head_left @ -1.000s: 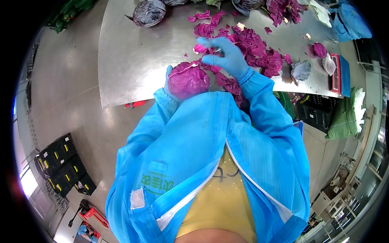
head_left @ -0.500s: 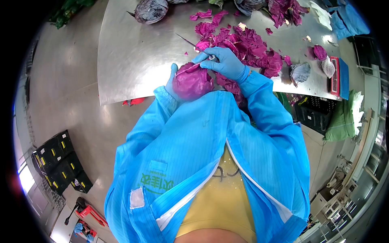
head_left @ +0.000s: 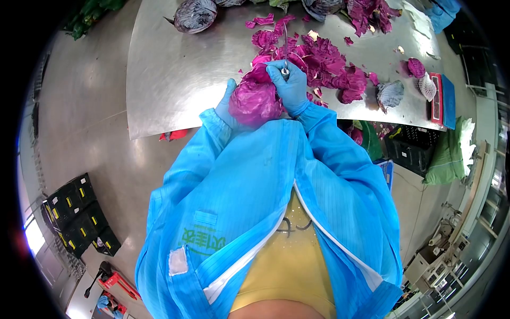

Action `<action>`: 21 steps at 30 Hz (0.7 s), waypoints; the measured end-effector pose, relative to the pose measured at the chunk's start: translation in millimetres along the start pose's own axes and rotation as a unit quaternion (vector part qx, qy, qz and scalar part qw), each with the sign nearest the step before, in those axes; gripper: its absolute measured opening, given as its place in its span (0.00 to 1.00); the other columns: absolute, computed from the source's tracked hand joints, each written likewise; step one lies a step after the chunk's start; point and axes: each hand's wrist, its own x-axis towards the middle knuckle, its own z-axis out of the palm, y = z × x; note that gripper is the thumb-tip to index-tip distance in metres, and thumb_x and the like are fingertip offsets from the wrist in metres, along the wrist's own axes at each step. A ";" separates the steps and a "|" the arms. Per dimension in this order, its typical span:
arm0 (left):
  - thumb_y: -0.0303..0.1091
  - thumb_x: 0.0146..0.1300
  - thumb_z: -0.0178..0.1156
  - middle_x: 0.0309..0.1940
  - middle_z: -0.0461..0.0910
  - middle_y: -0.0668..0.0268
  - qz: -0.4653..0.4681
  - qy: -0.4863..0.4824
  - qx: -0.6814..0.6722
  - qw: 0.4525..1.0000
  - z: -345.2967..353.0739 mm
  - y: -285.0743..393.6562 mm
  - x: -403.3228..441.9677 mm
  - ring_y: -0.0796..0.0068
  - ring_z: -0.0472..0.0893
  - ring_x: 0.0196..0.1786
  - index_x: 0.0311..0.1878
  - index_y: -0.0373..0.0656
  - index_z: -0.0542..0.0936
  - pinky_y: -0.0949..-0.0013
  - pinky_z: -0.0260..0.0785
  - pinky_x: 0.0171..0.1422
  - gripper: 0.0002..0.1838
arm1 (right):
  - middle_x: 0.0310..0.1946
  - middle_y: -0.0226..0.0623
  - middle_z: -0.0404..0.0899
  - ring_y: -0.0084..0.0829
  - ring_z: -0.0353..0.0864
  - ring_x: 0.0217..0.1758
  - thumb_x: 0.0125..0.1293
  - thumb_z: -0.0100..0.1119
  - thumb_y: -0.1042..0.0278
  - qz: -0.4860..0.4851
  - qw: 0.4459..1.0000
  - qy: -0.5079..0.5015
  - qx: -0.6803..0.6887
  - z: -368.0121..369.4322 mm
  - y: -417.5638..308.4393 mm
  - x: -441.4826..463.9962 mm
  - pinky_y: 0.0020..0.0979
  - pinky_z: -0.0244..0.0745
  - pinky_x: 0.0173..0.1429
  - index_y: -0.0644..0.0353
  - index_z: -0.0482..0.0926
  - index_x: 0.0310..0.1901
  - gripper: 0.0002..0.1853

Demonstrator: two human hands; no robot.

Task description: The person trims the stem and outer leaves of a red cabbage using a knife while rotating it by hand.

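A purple cabbage (head_left: pixel 256 103) rests at the table's near edge, close to my body. Against its left side lies my gloved left hand (head_left: pixel 226 105), the thumb pointing up and the other fingers mostly hidden by the cabbage. My gloved right hand (head_left: pixel 290 85) is wrapped round the handle of a knife (head_left: pixel 286 45), whose thin blade points away from me. That hand touches the cabbage's upper right side, where a leaf (head_left: pixel 257 74) stands up from the head. Loose purple leaves (head_left: pixel 324 58) lie just beyond.
The metal table (head_left: pixel 164 80) also bears dark whole cabbages (head_left: pixel 195 16) at the far edge, a grey-purple cabbage (head_left: pixel 390 94), a small purple piece (head_left: pixel 416 67) and a red and blue box (head_left: pixel 443 101) at the right. Black crates (head_left: pixel 82 212) stand on the floor at left.
The knife has swung from pointing up-left to pointing straight away from me. My right hand has shifted down and in to the cabbage's side, and a leaf has lifted from the head.
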 end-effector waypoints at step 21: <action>0.74 0.54 0.43 0.69 0.57 0.54 0.052 0.131 0.282 0.949 -1.8 18.4 -29.6 0.53 0.59 0.70 0.70 0.45 0.55 0.49 0.47 0.74 0.50 | 0.45 0.38 0.80 0.27 0.77 0.45 0.56 0.68 0.56 0.001 1.000 -0.021 -0.012 -37.1 17.7 29.2 0.27 0.72 0.51 0.62 0.79 0.42 0.19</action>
